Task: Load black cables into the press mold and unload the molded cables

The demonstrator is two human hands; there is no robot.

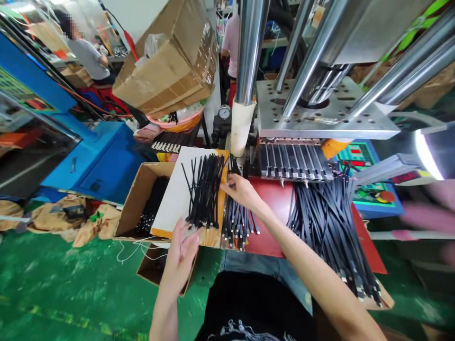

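Note:
Flat black cables (204,189) with metal plug ends lie in a pile on a white board (170,199). My left hand (180,248) is open at the lower ends of this pile, its fingers apart and curled a little. To the right of the pile, a second bundle of black cables (237,220) hangs over the front edge. My right hand (243,191) is over the top of that bundle, thumb and fingers pinched on what looks like a black cable, partly hidden by the fingers.
A press with steel posts and a metal plate (320,128) stands ahead, above a slotted fixture (295,161). Many black cables (327,227) spread over the red surface (270,194). An open carton (130,208) stands left. A control panel (369,175) is right. Other people are behind.

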